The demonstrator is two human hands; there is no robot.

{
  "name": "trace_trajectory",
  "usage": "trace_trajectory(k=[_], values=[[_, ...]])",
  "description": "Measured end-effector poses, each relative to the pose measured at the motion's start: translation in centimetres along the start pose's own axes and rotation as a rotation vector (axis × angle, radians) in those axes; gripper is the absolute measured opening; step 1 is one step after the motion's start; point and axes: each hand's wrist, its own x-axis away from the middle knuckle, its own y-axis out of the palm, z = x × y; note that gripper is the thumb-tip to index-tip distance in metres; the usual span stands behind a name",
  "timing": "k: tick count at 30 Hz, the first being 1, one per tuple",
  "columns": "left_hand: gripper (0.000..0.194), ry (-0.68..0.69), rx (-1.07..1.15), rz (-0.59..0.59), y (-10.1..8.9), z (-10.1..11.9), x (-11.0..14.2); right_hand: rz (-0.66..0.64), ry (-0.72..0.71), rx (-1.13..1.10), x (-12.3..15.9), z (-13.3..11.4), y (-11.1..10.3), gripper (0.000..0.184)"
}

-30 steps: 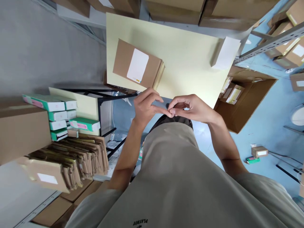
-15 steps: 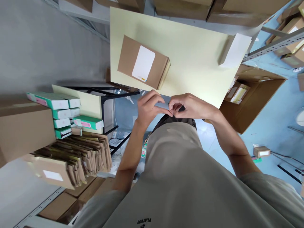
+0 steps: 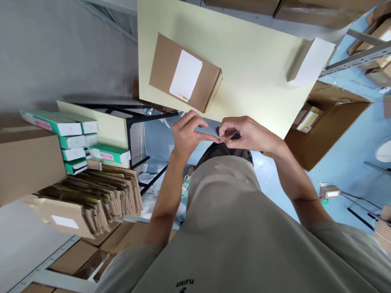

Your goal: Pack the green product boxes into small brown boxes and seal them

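Fingertip work appears underway: left hand (image 3: 185,132), thumb and forefinger apart, meets right hand (image 3: 246,133), fingertips together; handling the box (image 3: 206,81) likely requires separating both hands.

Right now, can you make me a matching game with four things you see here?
1. Left hand and right hand
2. Labelled brown box
3. White box
4. Big open carton

a. at the right end of the cream table
b. holding a smaller box
c. on the table's left half
d. bare, close together

Right pairs: 1-d, 2-c, 3-a, 4-b.
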Motion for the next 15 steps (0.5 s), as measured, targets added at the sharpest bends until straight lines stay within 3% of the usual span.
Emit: trace_trajectory(k=[7, 11, 15], values=[[0.064, -0.085, -0.017, 0.002, -0.6, -1.4, -0.8, 0.06, 0.014, -0.044, 0.2, 0.0, -0.8, 0.003], [0.064, -0.14, -0.017, -0.023, -0.9, -1.1, -1.6, 0.081, -0.025, -0.072, -0.6, 1.1, -1.0, 0.017], [0.064, -0.158, -0.046, -0.051, -0.6, -0.4, -2.3, -0.02, -0.049, -0.171, -1.5, 2.0, -0.9, 0.033]])
